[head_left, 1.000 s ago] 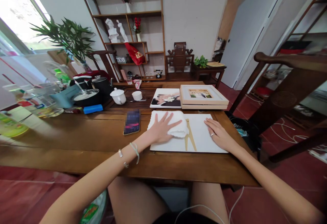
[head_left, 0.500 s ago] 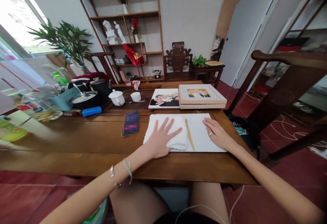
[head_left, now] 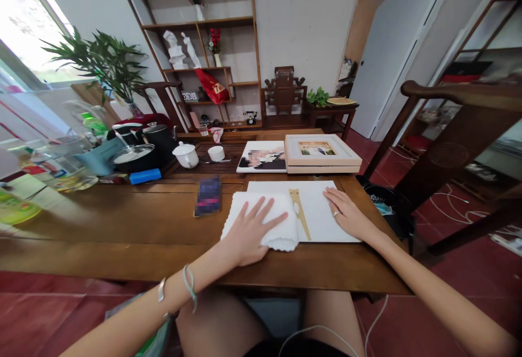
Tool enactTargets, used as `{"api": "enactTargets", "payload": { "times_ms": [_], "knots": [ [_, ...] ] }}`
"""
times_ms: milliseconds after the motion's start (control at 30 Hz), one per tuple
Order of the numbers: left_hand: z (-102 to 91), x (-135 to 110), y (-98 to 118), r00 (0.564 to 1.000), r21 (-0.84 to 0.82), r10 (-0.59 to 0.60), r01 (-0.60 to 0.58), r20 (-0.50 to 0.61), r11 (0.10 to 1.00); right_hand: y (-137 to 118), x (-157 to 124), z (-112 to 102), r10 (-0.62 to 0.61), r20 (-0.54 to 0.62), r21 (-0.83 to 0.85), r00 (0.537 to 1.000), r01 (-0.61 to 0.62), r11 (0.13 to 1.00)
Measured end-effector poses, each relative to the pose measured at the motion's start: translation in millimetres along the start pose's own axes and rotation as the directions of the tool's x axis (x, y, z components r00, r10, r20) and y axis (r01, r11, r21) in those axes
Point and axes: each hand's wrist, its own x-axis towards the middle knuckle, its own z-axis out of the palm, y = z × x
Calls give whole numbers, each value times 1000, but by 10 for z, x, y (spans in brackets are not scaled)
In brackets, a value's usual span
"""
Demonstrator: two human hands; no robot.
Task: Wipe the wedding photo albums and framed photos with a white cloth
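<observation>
1. a brown wooden shelf unit (head_left: 228,21) stands against the far wall, holding white figures and vases.
2. the dark wooden table (head_left: 122,213) runs across the scene in front of the person's legs.
3. a dark wooden chair (head_left: 460,139) stands to the right of it.
4. a leafy plant (head_left: 98,66) rises at the far left.
5. a white board (head_left: 322,210) lies flat at the table's near right, a gold-coloured strip (head_left: 302,218) showing between the two hands.
6. a pale, thick framed picture (head_left: 316,148) lies just beyond the board, on the far side.
7. left of it, a photo panel (head_left: 263,157) lies just beside the frame.
8. a white cloth (head_left: 281,232) with a wavy edge covers the board's left part, spilling past its left and near edges onto the table.
9. the left hand (head_left: 248,235) lies flat on the cloth, fingers spread wide and nearly straight, pressing rather than gripping.
10. the right hand (head_left: 346,213) rests on the board's right part, fingers stretched out and close together, with no grip on anything; one wears a ring.
11. a phone (head_left: 208,196) lies left of the cloth, apart from it.
12. a white lidded cup (head_left: 186,156) stands farther left, beyond the phone.
13. a blue block (head_left: 145,176) lies left of that cup, slightly nearer.
14. a small white cup (head_left: 216,154) sits right of the lidded one.
</observation>
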Motion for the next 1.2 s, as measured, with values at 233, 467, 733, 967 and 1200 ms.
{"api": "enactTargets", "payload": {
  "times_ms": [233, 467, 733, 967, 1200],
  "knots": [
    [-64, 679, -475, 999, -15, -23, 24, 49, 1000, 15, -4, -3, -14, 2, -3, 1000, 14, 1000],
    [-14, 602, -393, 1000, -25, -26, 26, -3, 999, 8, -2, 16, -7, -1, 5, 1000, 7, 1000],
    [-50, -137, 65, 995, -51, 84, -82, 56, 995, 57, -4, 69, -24, -40, 22, 999, 25, 999],
    [-110, -269, 64, 991, -80, 90, -82, 102, 993, 59, -1, 75, -17, -31, 15, 999, 17, 1000],
    [-90, 362, -272, 999, -94, 12, -7, 53, 996, 43, -2, 58, -31, -39, 8, 999, 31, 999]
  ]
}}
